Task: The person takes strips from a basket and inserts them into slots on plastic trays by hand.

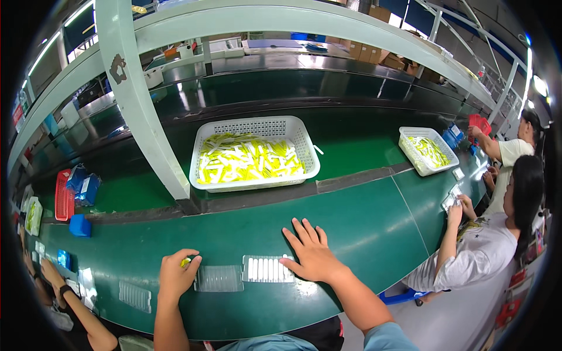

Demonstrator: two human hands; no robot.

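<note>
My left hand (175, 274) is curled closed around a small yellow piece (185, 262), which pokes out by the thumb and matches the sticks in the basket. How many pieces it holds is hidden. To its right lies a see-through ribbed plastic tray (219, 279) with no sticks visible in it. Next to that is a second tray (249, 279) holding a row of several white sticks (266, 270). My right hand (313, 254) is spread open, palm down, its thumb over this row's right end. Another see-through tray (135, 296) lies left of my left hand.
Beyond the hands stands a white basket (254, 186) heaped with yellow-and-white sticks (249, 158). A post (140, 105) rises left of it. Right, co-workers (483, 245) sit near a smaller basket (430, 168); another person's arm (82, 313) reaches in at left, near blue boxes (80, 226).
</note>
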